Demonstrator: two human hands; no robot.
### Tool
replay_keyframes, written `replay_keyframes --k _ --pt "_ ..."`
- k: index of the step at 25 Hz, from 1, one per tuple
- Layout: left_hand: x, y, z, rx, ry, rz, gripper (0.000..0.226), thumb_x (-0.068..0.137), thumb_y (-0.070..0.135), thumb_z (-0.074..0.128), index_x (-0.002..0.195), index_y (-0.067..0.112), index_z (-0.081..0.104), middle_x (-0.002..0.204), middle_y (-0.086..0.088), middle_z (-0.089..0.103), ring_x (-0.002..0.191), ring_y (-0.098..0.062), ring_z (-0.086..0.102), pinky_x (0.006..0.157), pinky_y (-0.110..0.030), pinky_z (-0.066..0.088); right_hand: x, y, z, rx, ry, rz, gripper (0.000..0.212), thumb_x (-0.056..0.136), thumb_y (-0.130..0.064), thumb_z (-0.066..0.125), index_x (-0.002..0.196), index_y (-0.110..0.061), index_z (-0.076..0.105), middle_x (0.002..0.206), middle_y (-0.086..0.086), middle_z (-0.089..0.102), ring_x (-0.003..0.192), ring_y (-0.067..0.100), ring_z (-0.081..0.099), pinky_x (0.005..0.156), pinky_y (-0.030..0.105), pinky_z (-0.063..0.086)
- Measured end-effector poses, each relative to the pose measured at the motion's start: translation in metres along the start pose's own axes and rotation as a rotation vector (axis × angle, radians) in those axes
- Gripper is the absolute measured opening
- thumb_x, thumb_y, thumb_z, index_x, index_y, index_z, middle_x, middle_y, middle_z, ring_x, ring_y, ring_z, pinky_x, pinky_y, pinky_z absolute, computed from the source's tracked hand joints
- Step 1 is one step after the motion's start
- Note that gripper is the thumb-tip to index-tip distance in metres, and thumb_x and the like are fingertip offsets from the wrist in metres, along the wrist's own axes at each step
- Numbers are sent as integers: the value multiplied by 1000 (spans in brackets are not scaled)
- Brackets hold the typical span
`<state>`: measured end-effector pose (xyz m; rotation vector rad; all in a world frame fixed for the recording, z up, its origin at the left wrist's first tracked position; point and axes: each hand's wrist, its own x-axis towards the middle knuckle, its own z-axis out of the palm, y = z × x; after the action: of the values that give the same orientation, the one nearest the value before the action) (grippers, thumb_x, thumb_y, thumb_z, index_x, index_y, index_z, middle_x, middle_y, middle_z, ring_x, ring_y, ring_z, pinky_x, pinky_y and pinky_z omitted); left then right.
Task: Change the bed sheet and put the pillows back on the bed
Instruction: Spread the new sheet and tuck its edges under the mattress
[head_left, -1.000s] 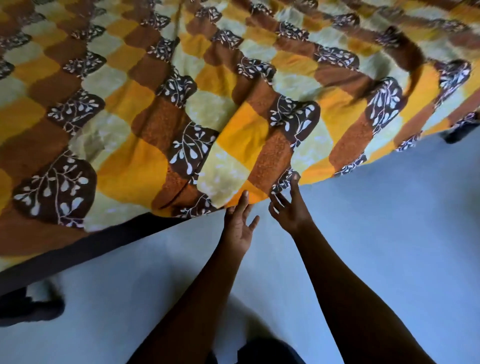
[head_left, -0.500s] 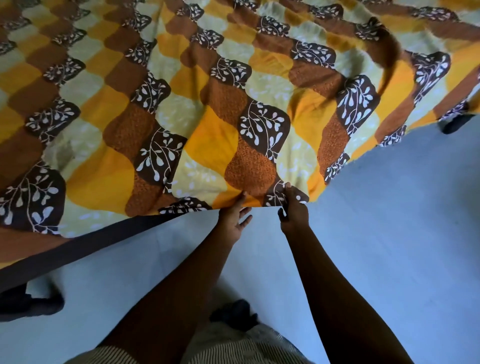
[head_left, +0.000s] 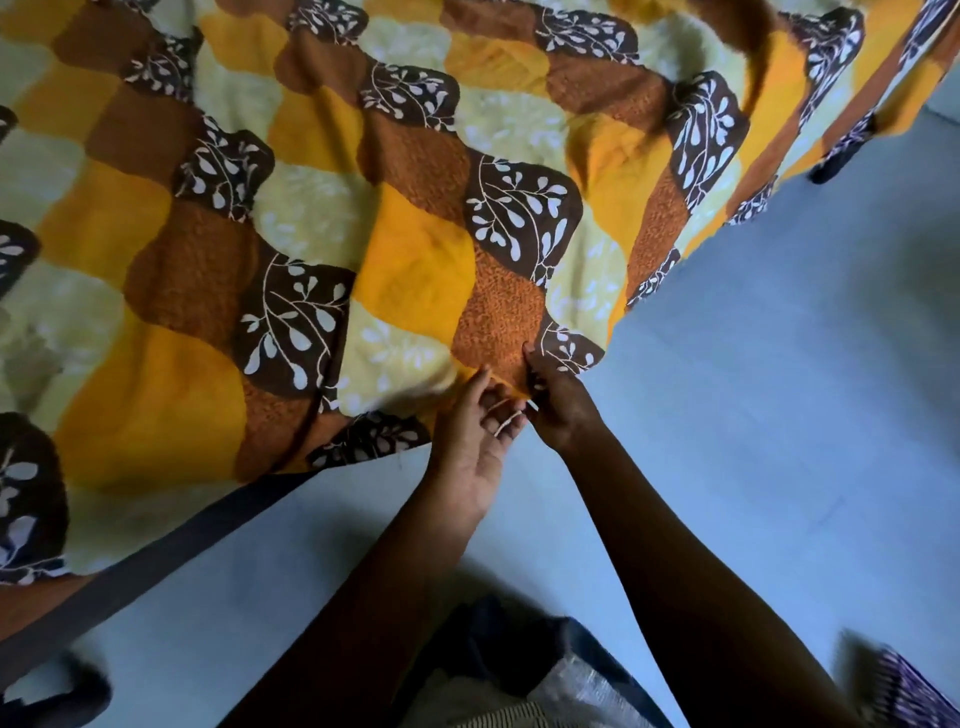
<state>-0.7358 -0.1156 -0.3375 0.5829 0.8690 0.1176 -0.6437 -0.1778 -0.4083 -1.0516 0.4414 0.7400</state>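
— Where is the bed sheet (head_left: 415, 270)?
— Spread over the bed, filling the upper left of the view. It is a patchwork of yellow, orange and brown, with white leaf sprigs on the dark patches. Its near edge hangs past the dark bed frame (head_left: 171, 540), above the pale floor (head_left: 779, 415).
— And the hands?
— Both are at one spot on that near edge, just beside each other, fingertips almost meeting.
— What is the right one doing?
— The right hand (head_left: 561, 405) pinches the sheet. Its thumb lies on top of the orange-brown patch and its fingers curl underneath the hem.
— The left?
— The left hand (head_left: 475, 452) has its palm turned towards the camera and its fingers loosely bent, pale nails showing. One fingertip reaches the hem by the yellow strip. I cannot tell whether it has hold of the cloth or only touches it.
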Motion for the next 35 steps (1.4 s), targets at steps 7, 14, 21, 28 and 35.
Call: replay_keyframes --k 7,14,21,28,35 --pt "5 0 -21 -484 -208 190 42 97 31 31 131 9 46 127 -8 57 120 -24 53 99 -44 42 14 10 -2 -130 56 -163 12 82 -25 70 77 -21 60 77 -3 60 73 8 54 69 20 44" --pt "28 -8 -43 -571 -503 285 67 81 47 29 137 11 42 138 -4 51 132 -26 41 91 -51 40 13 4 -9 -181 -91 -173 12 88 -24 63 79 -21 57 61 -5 35 40 4 28 36 13 23" --pt "31 -3 -47 -550 -673 328 67 72 43 45 130 10 50 136 -5 53 130 -29 43 91 -60 42 -14 -1 -3 505 -402 -137 19 94 -11 42 95 2 56 94 21 70 85 25 70 76 30 58" --pt "34 6 -47 -564 -817 344 80 53 29 76 127 7 56 138 -6 52 131 -29 42 89 -60 45 -19 -14 41 543 -576 -197 55 96 -34 30 137 2 37 143 19 41 134 29 38 110 40 30" --pt "11 6 -54 -243 -303 257 41 92 25 30 120 13 56 123 -3 62 113 -19 58 89 -39 50 -18 -13 61 429 -483 -228 60 98 -47 30 138 -3 38 136 14 49 119 24 51 104 35 37"
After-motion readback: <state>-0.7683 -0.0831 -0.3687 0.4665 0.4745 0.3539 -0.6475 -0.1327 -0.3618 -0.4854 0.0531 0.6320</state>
